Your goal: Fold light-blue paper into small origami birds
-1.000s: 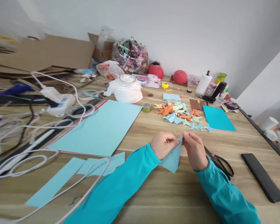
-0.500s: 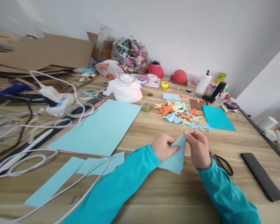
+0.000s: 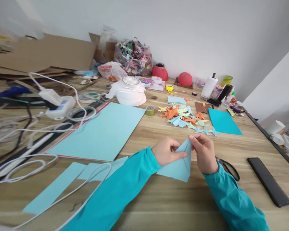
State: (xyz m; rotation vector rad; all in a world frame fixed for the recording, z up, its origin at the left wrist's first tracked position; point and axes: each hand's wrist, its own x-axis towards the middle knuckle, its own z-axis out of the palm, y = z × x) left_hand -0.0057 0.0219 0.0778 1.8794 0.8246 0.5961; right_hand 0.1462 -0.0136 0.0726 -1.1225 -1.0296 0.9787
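Note:
A light blue sheet of paper (image 3: 177,170) with creases and a pointed upper corner is held between both hands above the table. My left hand (image 3: 167,150) is closed on its left side, the thumb lying across the face of the paper. At the top corner, my right hand (image 3: 203,152) pinches the tip between thumb and fingers. Just beyond the hands lies a pile of small folded paper cranes (image 3: 183,117) in orange, blue, green and yellow. Scissors (image 3: 228,168) rest beside my right wrist, their blades partly hidden behind it.
Large pale blue sheets (image 3: 101,131) lie to the left, with cut strips (image 3: 55,187) and a white cable (image 3: 86,200) nearer me. A black case (image 3: 268,181) sits at right. A green spool (image 3: 150,111), a teal sheet (image 3: 223,122) and a white bundle (image 3: 131,94) stand farther back.
The paper has turned slightly, so more of its creased face shows and its lower edge spreads further left. My left thumb has shifted a little across it. Both hands keep their hold.

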